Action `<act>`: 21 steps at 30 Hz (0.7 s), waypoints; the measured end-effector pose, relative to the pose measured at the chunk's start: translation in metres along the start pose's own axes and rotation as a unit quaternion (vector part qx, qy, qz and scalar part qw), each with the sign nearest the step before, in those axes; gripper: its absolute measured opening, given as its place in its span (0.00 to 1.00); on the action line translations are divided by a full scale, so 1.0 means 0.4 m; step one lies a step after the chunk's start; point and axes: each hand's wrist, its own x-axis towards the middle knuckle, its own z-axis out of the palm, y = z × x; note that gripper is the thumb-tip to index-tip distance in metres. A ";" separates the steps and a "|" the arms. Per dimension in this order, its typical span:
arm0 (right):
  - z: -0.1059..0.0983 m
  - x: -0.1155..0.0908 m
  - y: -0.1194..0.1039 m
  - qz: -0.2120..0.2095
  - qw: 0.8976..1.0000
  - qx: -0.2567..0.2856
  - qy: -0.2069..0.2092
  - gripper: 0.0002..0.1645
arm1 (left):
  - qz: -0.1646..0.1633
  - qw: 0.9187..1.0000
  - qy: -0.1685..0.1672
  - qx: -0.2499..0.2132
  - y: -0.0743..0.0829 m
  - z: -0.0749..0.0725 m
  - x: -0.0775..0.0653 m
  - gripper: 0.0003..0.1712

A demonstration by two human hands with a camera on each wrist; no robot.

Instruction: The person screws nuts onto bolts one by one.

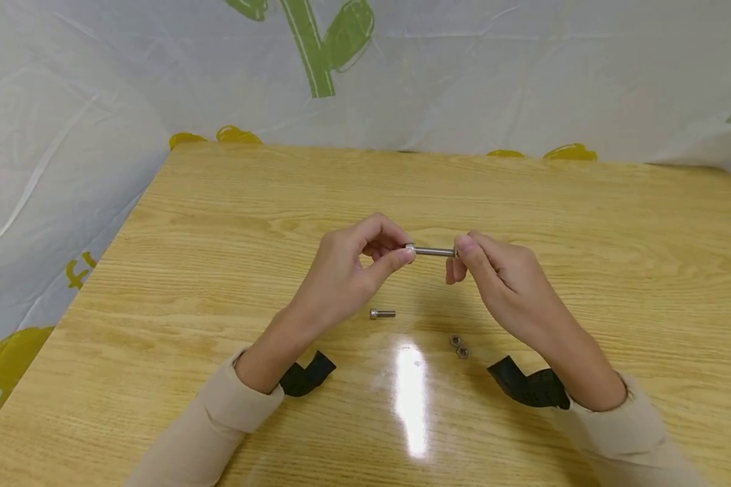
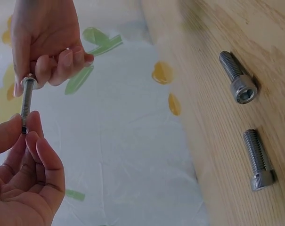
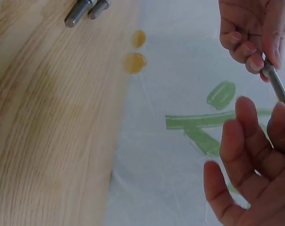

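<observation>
Between both hands a socket-head bolt (image 1: 434, 251) lies level above the table. My left hand (image 1: 347, 267) pinches its head between thumb and fingers. At the other end my right hand (image 1: 512, 287) pinches a small silver nut-like piece (image 2: 29, 83) at the bolt's tip, mostly covered by thumb and finger in the head view. The right wrist view shows the bolt's shank (image 3: 278, 87) running from the left hand's fingers to the right hand's. A shorter socket-head bolt (image 1: 382, 314) lies on the table below the hands; in the left wrist view two bolts (image 2: 239, 80) lie there.
Two hex nuts (image 1: 459, 346) lie close together on the wooden table (image 1: 250, 196), nearer me than the hands. Black straps (image 1: 307, 375) hang at both wrists. Behind the table hangs a pale sheet (image 1: 463, 74) with green and yellow plant prints.
</observation>
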 end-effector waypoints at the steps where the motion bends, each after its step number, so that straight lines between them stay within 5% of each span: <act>1: 0.000 0.000 0.000 0.005 1.000 -0.001 0.003 0.24 | -0.001 1.000 0.000 0.000 0.001 0.001 -0.001 0.06; 5: -0.008 0.001 0.000 0.026 1.000 -0.009 -0.008 0.28 | -0.014 1.000 0.003 0.006 0.003 0.004 -0.003 0.06; 8: -0.020 0.001 0.003 0.020 0.999 -0.024 -0.030 0.21 | -0.022 1.000 0.008 0.010 0.003 0.003 -0.003 0.06; 11: -0.028 -0.001 0.006 -0.021 0.999 -0.037 -0.031 0.11 | -0.027 1.000 0.013 0.006 0.003 0.000 -0.003 0.06; 15: -0.026 -0.003 0.008 -0.082 0.996 -0.043 0.000 0.27 | -0.033 0.999 0.011 -0.001 0.003 0.000 -0.003 0.06; 21: -0.018 -0.001 0.004 -0.109 0.992 -0.044 0.038 0.20 | -0.036 0.999 0.010 -0.002 0.002 0.001 -0.002 0.06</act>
